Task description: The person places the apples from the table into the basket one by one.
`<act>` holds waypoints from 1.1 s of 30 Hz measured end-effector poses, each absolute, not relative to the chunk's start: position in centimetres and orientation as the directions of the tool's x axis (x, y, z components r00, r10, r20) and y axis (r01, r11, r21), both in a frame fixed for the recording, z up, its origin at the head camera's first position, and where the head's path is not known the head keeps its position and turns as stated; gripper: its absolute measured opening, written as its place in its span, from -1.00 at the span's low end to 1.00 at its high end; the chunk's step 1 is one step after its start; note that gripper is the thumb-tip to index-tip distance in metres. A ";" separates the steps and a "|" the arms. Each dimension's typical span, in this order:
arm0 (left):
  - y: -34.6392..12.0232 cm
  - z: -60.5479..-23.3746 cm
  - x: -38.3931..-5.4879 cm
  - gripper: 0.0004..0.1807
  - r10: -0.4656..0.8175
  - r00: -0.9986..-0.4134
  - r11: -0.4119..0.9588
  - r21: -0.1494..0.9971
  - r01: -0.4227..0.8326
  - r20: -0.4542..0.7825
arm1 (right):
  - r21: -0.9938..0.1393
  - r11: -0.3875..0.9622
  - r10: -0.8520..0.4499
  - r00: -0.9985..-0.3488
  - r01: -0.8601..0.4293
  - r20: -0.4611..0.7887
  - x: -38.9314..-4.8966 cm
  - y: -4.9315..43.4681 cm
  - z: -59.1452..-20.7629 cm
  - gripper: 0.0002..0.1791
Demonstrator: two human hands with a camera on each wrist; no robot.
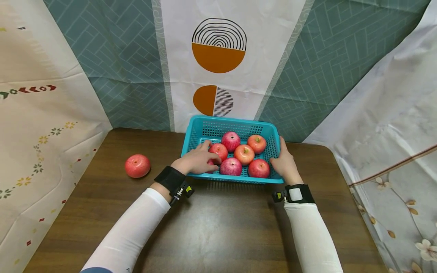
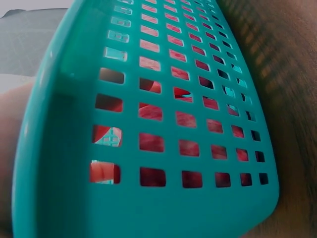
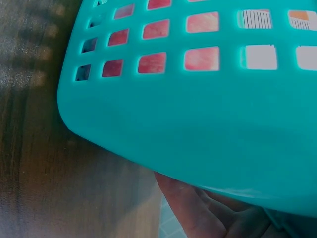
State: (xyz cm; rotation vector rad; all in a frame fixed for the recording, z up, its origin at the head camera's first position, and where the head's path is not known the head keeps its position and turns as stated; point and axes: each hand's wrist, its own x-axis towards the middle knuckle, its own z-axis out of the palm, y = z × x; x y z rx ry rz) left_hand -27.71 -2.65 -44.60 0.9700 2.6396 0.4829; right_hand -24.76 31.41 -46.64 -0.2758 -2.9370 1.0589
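Note:
A turquoise perforated plastic basket stands at the back of the table with several red and pink apples inside. My left hand reaches over its left front corner, fingers curled round a red apple that they mostly cover. At the opposite end, my right hand grips the right rim, thumb on the inner side. In the left wrist view the basket wall fills most of the picture, red showing through its holes. The right wrist view has my right hand below the basket's corner.
A lone red apple sits on the brown wooden table, left of the basket. Patterned cloth hangs right behind the table, with floral fabric along the right side and more cloth along the left.

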 end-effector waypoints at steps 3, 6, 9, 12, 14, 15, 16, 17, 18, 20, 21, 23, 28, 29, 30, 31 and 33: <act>-2.7 -44.7 -27.8 -0.72 0.674 -0.727 0.707 0.405 0.580 -0.134 | -0.633 0.757 0.168 -0.985 0.161 -0.050 -24.7 31.4 -46.6 0.01; -2.8 -44.7 -27.8 -0.76 0.680 -0.723 0.700 0.405 0.588 -0.124 | -0.635 0.755 0.166 -0.985 0.162 -0.053 -24.7 31.3 -46.5 0.01; -2.9 -44.7 -27.7 -0.76 0.689 -0.715 0.691 0.409 0.596 -0.120 | -0.636 0.753 0.168 -0.984 0.167 -0.060 -24.6 31.2 -46.5 0.01; -3.0 -44.6 -27.7 -0.76 0.697 -0.708 0.682 0.413 0.604 -0.114 | -0.633 0.755 0.170 -0.983 0.172 -0.064 -24.6 31.1 -46.4 0.01; -3.1 -44.6 -27.6 -0.77 0.701 -0.706 0.673 0.418 0.611 -0.096 | -0.631 0.757 0.168 -0.984 0.171 -0.064 -24.6 31.0 -46.3 0.00; -3.1 -44.6 -27.6 -0.78 0.704 -0.705 0.667 0.421 0.615 -0.084 | -0.631 0.757 0.167 -0.984 0.169 -0.064 -24.6 31.0 -46.3 0.00; -3.2 -44.6 -27.6 -0.79 0.707 -0.704 0.659 0.427 0.619 -0.070 | -0.632 0.756 0.170 -0.983 0.173 -0.065 -24.6 31.0 -46.3 0.00; -3.2 -44.6 -27.6 -0.80 0.710 -0.703 0.651 0.429 0.626 -0.053 | -0.632 0.755 0.172 -0.983 0.174 -0.066 -24.6 31.0 -46.3 0.00; -3.2 -44.6 -27.6 -0.81 0.713 -0.700 0.643 0.434 0.631 -0.037 | -0.632 0.755 0.172 -0.983 0.176 -0.068 -24.6 31.1 -46.2 0.00; -3.2 -44.6 -27.6 -0.83 0.718 -0.695 0.629 0.442 0.640 -0.015 | -0.630 0.756 0.171 -0.983 0.177 -0.071 -24.6 31.1 -46.2 0.01; -3.3 -44.7 -27.6 -0.83 0.721 -0.693 0.623 0.444 0.644 -0.006 | -0.630 0.756 0.170 -0.983 0.178 -0.073 -24.6 31.1 -46.2 0.01; -3.3 -44.7 -27.6 -0.83 0.724 -0.690 0.617 0.445 0.649 0.001 | -0.629 0.757 0.167 -0.983 0.176 -0.074 -24.5 31.2 -46.2 0.01; -3.5 -44.8 -27.6 -0.83 0.728 -0.686 0.601 0.461 0.653 0.022 | -0.631 0.757 0.161 -0.984 0.170 -0.072 -24.5 31.2 -46.3 0.01; -3.5 -44.8 -27.6 -0.82 0.727 -0.686 0.596 0.467 0.653 0.032 | -0.630 0.758 0.160 -0.985 0.169 -0.071 -24.5 31.2 -46.3 0.01; -3.6 -44.8 -27.6 -0.82 0.727 -0.686 0.588 0.474 0.655 0.045 | -0.628 0.759 0.161 -0.984 0.170 -0.071 -24.5 31.2 -46.2 0.01; -3.6 -44.8 -27.7 -0.82 0.725 -0.686 0.581 0.483 0.655 0.059 | -0.627 0.760 0.161 -0.984 0.170 -0.072 -24.5 31.3 -46.2 0.01; -3.6 -44.8 -27.7 -0.82 0.721 -0.688 0.566 0.501 0.655 0.085 | -0.624 0.762 0.163 -0.984 0.173 -0.074 -24.4 31.3 -46.1 0.01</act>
